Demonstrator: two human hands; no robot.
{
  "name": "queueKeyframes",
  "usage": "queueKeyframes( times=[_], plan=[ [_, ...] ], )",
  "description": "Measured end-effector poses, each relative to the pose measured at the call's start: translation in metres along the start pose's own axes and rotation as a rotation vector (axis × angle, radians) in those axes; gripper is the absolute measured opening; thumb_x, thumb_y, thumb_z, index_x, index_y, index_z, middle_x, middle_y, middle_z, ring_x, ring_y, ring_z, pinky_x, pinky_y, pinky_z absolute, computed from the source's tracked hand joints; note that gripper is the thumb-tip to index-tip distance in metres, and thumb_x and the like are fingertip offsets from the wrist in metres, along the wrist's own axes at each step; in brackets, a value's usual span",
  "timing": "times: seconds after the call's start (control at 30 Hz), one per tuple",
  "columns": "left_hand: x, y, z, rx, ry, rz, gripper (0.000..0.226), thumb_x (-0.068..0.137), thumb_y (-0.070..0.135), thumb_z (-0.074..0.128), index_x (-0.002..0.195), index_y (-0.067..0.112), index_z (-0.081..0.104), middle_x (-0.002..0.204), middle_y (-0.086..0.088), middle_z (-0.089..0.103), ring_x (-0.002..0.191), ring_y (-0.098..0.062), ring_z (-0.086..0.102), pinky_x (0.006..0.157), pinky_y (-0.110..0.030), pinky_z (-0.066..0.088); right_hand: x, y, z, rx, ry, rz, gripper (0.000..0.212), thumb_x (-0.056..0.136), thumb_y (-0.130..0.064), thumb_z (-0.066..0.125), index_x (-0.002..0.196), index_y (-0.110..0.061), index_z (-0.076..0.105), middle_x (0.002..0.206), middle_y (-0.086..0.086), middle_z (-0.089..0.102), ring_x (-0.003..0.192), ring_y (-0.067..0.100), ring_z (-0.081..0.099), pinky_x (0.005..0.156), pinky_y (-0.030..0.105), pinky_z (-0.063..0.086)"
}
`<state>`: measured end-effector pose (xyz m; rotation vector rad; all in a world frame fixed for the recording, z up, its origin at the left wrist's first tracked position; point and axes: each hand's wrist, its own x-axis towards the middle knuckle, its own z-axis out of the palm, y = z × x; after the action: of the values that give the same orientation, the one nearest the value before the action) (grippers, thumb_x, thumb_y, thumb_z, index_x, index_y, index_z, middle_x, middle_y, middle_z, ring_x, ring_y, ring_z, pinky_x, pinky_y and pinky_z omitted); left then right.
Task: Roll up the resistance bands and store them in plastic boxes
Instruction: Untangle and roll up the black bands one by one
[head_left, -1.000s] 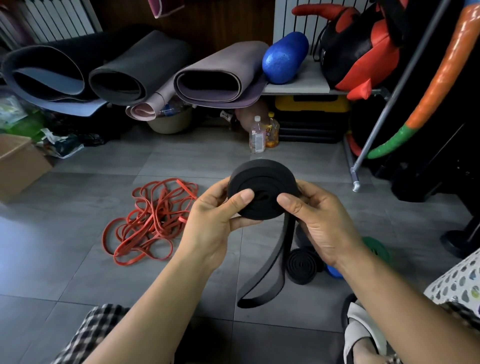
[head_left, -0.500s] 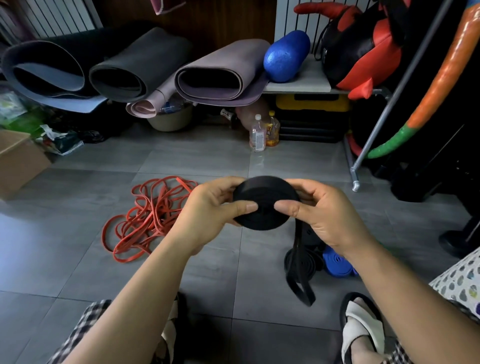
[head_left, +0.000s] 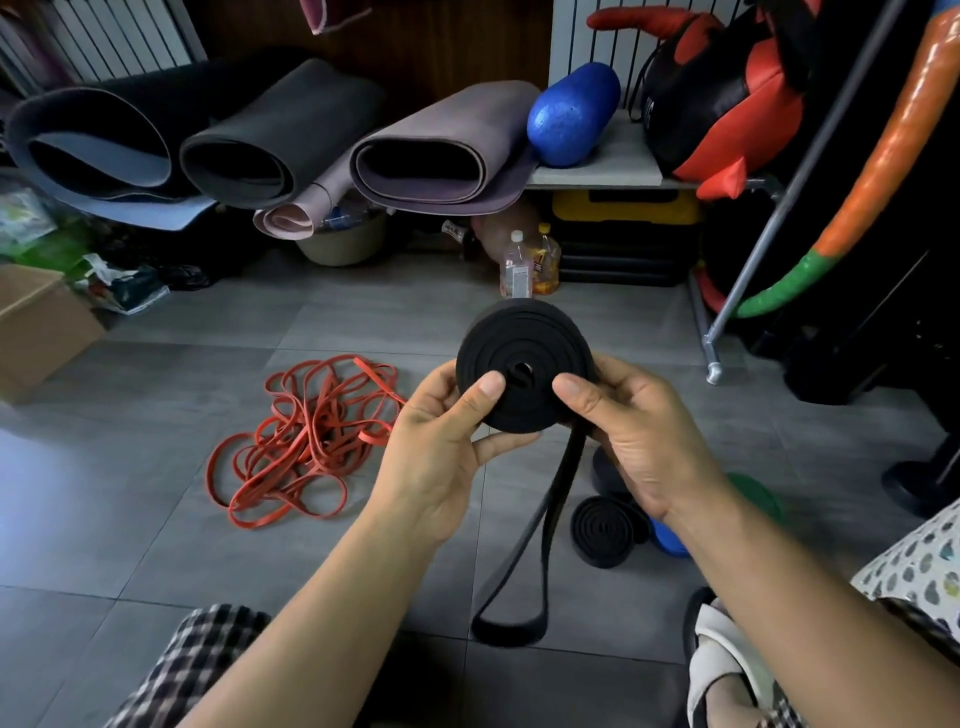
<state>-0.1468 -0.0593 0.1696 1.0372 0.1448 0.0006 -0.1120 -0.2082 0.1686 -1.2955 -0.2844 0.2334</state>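
A black resistance band (head_left: 524, 338) is wound into a thick coil in front of me, its flat spiral face turned toward me. My left hand (head_left: 441, 447) grips the coil's left side, thumb on the face. My right hand (head_left: 639, 436) holds the right side, thumb also on the face. The unrolled tail hangs down as a loop (head_left: 514, 618) to just above the floor. A finished black roll (head_left: 605, 530) lies on the tiles below my right hand, with blue (head_left: 667, 540) and green (head_left: 753, 493) rolls behind my wrist. No plastic box is in view.
A tangled heap of red bands (head_left: 306, 441) lies on the grey tiles to the left. Rolled mats (head_left: 441, 150), a blue roller (head_left: 571, 119) and bottles (head_left: 530, 260) line the back. A cardboard box (head_left: 36, 322) sits far left; a metal pole (head_left: 779, 182) stands right.
The coil has tipped from edge-on back up so its spiral face shows again, and it sits slightly higher. The hanging loop has swung left and opened out.
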Motion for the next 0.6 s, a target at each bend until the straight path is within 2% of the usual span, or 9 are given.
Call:
queueKeyframes(
  times=[0.07, 0.13, 0.2, 0.23, 0.3, 0.43, 0.53, 0.6],
  plan=[
    [0.002, 0.004, -0.006, 0.082, -0.023, -0.064, 0.034, 0.076, 0.014, 0.061, 0.109, 0.007, 0.058, 0.116, -0.015, 0.063, 0.102, -0.030, 0.064, 0.071, -0.035, 0.058, 0.000, 0.000, -0.002, -0.055, -0.006, 0.017, 0.023, 0.074, -0.018, 0.063, 0.096, -0.021, 0.066, 0.093, -0.007, 0.073, 0.095, 0.008, 0.067, 0.082, 0.017, 0.051],
    [0.006, 0.012, -0.016, 0.374, -0.051, -0.050, 0.028, 0.079, 0.011, 0.064, 0.107, 0.015, 0.059, 0.118, -0.011, 0.063, 0.099, -0.024, 0.065, 0.075, -0.033, 0.057, 0.000, -0.002, -0.005, -0.157, -0.031, 0.025, 0.019, 0.080, -0.009, 0.063, 0.093, -0.023, 0.066, 0.089, -0.011, 0.073, 0.091, 0.004, 0.067, 0.078, 0.013, 0.050],
    [0.008, 0.020, -0.022, 0.637, -0.101, 0.013, 0.033, 0.079, 0.008, 0.067, 0.106, 0.024, 0.060, 0.111, -0.002, 0.065, 0.094, -0.018, 0.066, 0.077, -0.034, 0.057, 0.000, -0.002, -0.007, -0.301, -0.085, 0.032, 0.024, 0.082, -0.004, 0.063, 0.092, -0.026, 0.065, 0.088, -0.012, 0.073, 0.090, 0.003, 0.067, 0.079, 0.015, 0.050],
    [0.007, 0.022, -0.022, 0.668, -0.123, 0.038, 0.033, 0.078, 0.005, 0.067, 0.104, 0.024, 0.061, 0.105, 0.000, 0.067, 0.091, -0.016, 0.067, 0.075, -0.033, 0.058, -0.001, -0.002, -0.007, -0.367, -0.114, 0.038, 0.024, 0.082, -0.005, 0.064, 0.093, -0.026, 0.065, 0.091, -0.010, 0.072, 0.090, 0.005, 0.067, 0.080, 0.018, 0.051],
    [0.005, 0.021, -0.020, 0.600, -0.100, 0.052, 0.028, 0.076, -0.001, 0.067, 0.096, 0.019, 0.064, 0.093, 0.001, 0.070, 0.082, -0.015, 0.068, 0.068, -0.030, 0.058, -0.003, -0.002, -0.005, -0.402, -0.121, 0.052, 0.023, 0.080, -0.006, 0.066, 0.092, -0.025, 0.066, 0.093, -0.006, 0.072, 0.088, 0.008, 0.068, 0.081, 0.020, 0.053],
    [0.002, 0.016, -0.016, 0.456, -0.018, 0.088, 0.023, 0.075, -0.001, 0.066, 0.092, 0.014, 0.064, 0.086, 0.000, 0.071, 0.077, -0.015, 0.069, 0.061, -0.026, 0.057, -0.003, -0.010, -0.007, -0.189, -0.047, 0.069, 0.025, 0.066, -0.011, 0.070, 0.088, -0.020, 0.067, 0.083, -0.008, 0.074, 0.083, 0.004, 0.069, 0.070, 0.012, 0.051],
    [0.001, 0.016, -0.012, 0.303, 0.020, 0.097, 0.025, 0.069, 0.011, 0.067, 0.093, 0.013, 0.062, 0.083, 0.002, 0.072, 0.079, -0.016, 0.069, 0.063, -0.030, 0.058, -0.002, -0.011, -0.009, -0.109, -0.046, 0.080, 0.027, 0.062, -0.016, 0.067, 0.088, -0.018, 0.068, 0.084, -0.008, 0.074, 0.084, 0.004, 0.069, 0.071, 0.011, 0.050],
    [0.001, 0.014, -0.007, 0.171, 0.043, 0.094, 0.029, 0.067, 0.016, 0.065, 0.095, 0.011, 0.060, 0.089, -0.003, 0.072, 0.084, -0.020, 0.069, 0.068, -0.036, 0.059, -0.002, -0.009, -0.008, -0.078, -0.036, 0.064, 0.028, 0.061, -0.022, 0.068, 0.089, -0.020, 0.070, 0.088, -0.007, 0.074, 0.089, 0.005, 0.068, 0.074, 0.012, 0.050]
  ],
)
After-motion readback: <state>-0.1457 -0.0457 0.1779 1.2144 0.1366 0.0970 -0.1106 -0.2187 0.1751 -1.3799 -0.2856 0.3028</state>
